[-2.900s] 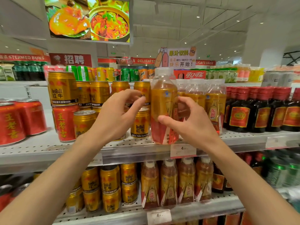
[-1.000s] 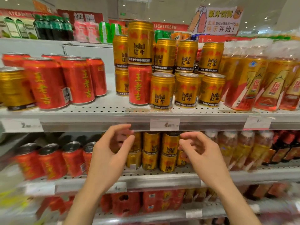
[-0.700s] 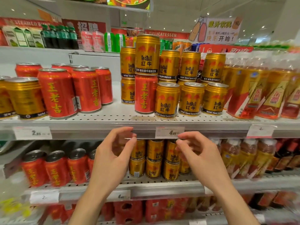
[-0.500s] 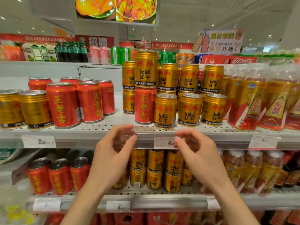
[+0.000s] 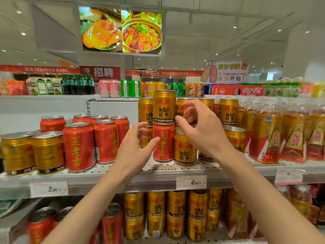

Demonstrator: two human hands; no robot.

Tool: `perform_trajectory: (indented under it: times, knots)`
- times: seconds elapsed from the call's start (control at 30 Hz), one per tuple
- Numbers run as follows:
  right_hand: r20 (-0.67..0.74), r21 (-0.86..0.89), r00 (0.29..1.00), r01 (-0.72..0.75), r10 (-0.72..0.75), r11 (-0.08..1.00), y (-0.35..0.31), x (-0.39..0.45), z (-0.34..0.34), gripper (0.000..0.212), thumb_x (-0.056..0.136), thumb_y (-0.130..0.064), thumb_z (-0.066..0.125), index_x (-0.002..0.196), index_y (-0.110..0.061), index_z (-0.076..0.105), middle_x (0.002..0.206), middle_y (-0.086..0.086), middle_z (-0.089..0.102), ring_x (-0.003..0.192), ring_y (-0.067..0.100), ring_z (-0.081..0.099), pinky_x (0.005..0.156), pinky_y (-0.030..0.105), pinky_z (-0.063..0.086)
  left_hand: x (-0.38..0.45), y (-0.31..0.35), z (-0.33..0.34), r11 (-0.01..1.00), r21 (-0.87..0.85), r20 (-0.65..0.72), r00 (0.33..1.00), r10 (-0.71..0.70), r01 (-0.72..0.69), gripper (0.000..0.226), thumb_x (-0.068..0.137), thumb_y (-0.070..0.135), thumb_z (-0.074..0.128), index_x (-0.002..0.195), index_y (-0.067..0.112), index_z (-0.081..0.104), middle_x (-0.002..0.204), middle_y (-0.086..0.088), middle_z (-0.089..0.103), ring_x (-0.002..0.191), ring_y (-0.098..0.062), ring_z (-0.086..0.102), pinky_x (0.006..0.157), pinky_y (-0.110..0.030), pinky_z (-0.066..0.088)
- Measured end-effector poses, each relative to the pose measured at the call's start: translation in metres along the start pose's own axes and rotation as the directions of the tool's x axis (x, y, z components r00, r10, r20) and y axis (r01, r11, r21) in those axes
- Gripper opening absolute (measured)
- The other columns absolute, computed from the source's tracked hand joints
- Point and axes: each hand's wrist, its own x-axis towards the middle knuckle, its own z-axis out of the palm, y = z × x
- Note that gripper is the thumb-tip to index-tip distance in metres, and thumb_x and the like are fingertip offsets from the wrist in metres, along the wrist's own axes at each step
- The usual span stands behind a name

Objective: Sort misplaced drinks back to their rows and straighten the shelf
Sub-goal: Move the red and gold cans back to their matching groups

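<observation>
Both hands spread open, holding nothing — left hand point(image 5: 135, 148) and right hand point(image 5: 202, 131) flank the red can point(image 5: 163, 143).

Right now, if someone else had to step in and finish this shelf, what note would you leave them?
Left hand: open, empty, beside the red can that stands among the gold cans.
Right hand: open, empty, near the gold can stacked on that red can.
Two gold cans stand at the left, beside the red row.
Done: neither stray moved yet.
Left: lift off the top gold can, move the red can to the red row, bring the two gold cans to the gold group, straighten rows.
</observation>
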Motion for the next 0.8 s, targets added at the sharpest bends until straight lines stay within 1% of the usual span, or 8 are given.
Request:
perform_trajectory:
  times: [0.1,0.17,0.3,0.37,0.5,0.57,0.7,0.8]
  knots:
    - [0.005,-0.017,1.0,-0.012,0.013,1.0,-0.01,0.024,0.011,0.06,0.094,-0.047,0.063,0.145,-0.025,0.04,0.129,0.0,0.055,0.105,0.014,0.06,0.09,0.039,0.056,0.015,0.0,0.006,0.999,0.016,0.062,0.998,0.033,-0.034,0.063,0.089,0.051,0.067,0.144,0.037,0.04,0.129,0.016,0.054,0.114,-0.001,0.055,0.09,-0.023,0.041]
    - [0.036,-0.005,0.999,-0.02,0.021,1.0,-0.012,0.034,0.017,0.071,0.093,-0.052,0.063,0.152,-0.031,0.03,0.139,0.001,0.05,0.11,0.015,0.06,0.092,0.041,0.055,0.02,0.0,0.01,0.999,0.025,0.081,0.996,0.045,-0.047,0.067,0.089,0.053,0.066,0.147,0.035,0.036,0.13,0.017,0.051,0.117,-0.002,0.052,0.092,-0.024,0.038]
    - [0.121,0.04,0.992,-0.041,0.036,0.998,-0.013,0.042,0.025,0.073,0.091,-0.053,0.066,0.151,-0.038,0.027,0.144,0.0,0.051,0.122,0.019,0.057,0.1,0.046,0.054,0.025,-0.003,0.016,0.999,-0.023,0.062,0.998,0.023,-0.022,0.071,0.088,0.055,0.067,0.146,0.033,0.034,0.13,0.013,0.056,0.119,-0.006,0.054,0.097,-0.028,0.042]
    - [0.131,0.083,0.99,-0.061,0.049,0.995,-0.011,0.044,0.025,0.07,0.09,-0.049,0.069,0.148,-0.038,0.03,0.144,0.001,0.053,0.125,0.02,0.057,0.102,0.046,0.052,0.025,-0.005,0.019,0.999,-0.041,0.079,0.997,0.006,-0.003,0.075,0.085,0.058,0.068,0.147,0.036,0.031,0.129,0.013,0.058,0.117,-0.006,0.056,0.098,-0.03,0.045]
    - [0.127,0.124,0.99,-0.084,0.069,0.989,-0.008,0.046,0.024,0.067,0.088,-0.048,0.072,0.143,-0.039,0.034,0.138,0.001,0.055,0.116,0.02,0.06,0.098,0.045,0.054,0.024,-0.005,0.023,0.998,-0.055,0.109,0.994,0.0,0.006,0.083,0.082,0.058,0.072,0.149,0.036,0.028,0.124,0.016,0.057,0.112,-0.003,0.055,0.094,-0.026,0.043]
    - [0.116,0.138,0.99,-0.092,0.076,0.986,-0.007,0.046,0.024,0.067,0.087,-0.048,0.072,0.141,-0.039,0.034,0.137,0.001,0.054,0.114,0.02,0.06,0.096,0.046,0.055,0.026,-0.004,0.025,0.997,-0.075,0.109,0.994,-0.008,0.017,0.084,0.081,0.059,0.073,0.149,0.037,0.029,0.126,0.016,0.058,0.114,-0.004,0.057,0.096,-0.029,0.046]
    - [0.086,0.168,0.992,-0.109,0.095,0.98,-0.004,0.044,0.024,0.066,0.086,-0.049,0.073,0.138,-0.038,0.033,0.133,0.0,0.055,0.118,0.022,0.061,0.095,0.049,0.056,0.027,-0.006,0.026,0.996,-0.091,0.114,0.993,-0.01,0.02,0.074,0.081,0.059,0.073,0.143,0.042,0.036,0.126,0.017,0.061,0.113,-0.002,0.06,0.099,-0.035,0.052]
    - [0.054,0.178,0.993,-0.115,0.107,0.977,0.001,0.042,0.018,0.064,0.086,-0.046,0.075,0.135,-0.037,0.035,0.126,-0.002,0.057,0.116,0.023,0.061,0.097,0.05,0.054,0.026,-0.004,0.023,0.997,-0.08,0.094,0.996,-0.002,0.01,0.073,0.082,0.058,0.073,0.143,0.041,0.038,0.123,0.02,0.06,0.107,0.005,0.058,0.093,-0.028,0.052]
